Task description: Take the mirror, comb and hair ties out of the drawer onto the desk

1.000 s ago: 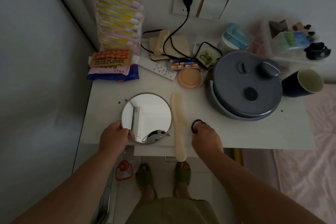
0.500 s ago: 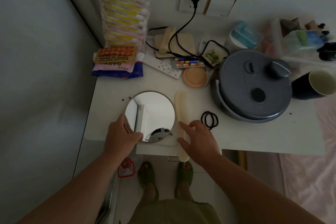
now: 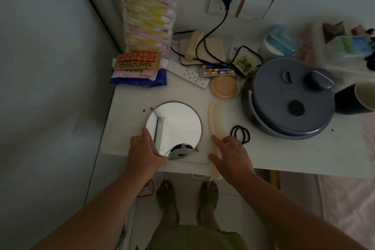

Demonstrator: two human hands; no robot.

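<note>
A round metal-rimmed mirror (image 3: 174, 126) lies face up on the white desk (image 3: 129, 107) near its front edge. My left hand (image 3: 142, 154) grips the mirror's lower left rim. Right of it a cream comb (image 3: 214, 119) lies lengthwise, its handle sticking out over the desk's front edge. My right hand (image 3: 231, 154) rests over the comb's lower part with fingers spread, holding nothing. Black hair ties (image 3: 240, 134) lie in a small pile just right of the comb. The drawer front with a metal handle (image 3: 200, 176) shows under the desk edge.
A grey round lidded pot (image 3: 288, 95) stands right of the hair ties, a dark mug (image 3: 357, 98) beyond it. A peach compact (image 3: 224, 87), power strip (image 3: 188, 75), cables, packets and a tall stacked pack (image 3: 150, 10) fill the back. A wall runs along the left.
My right hand let go of the hair ties on the desk and moved left onto the comb. The left hand stays on the mirror's rim.
</note>
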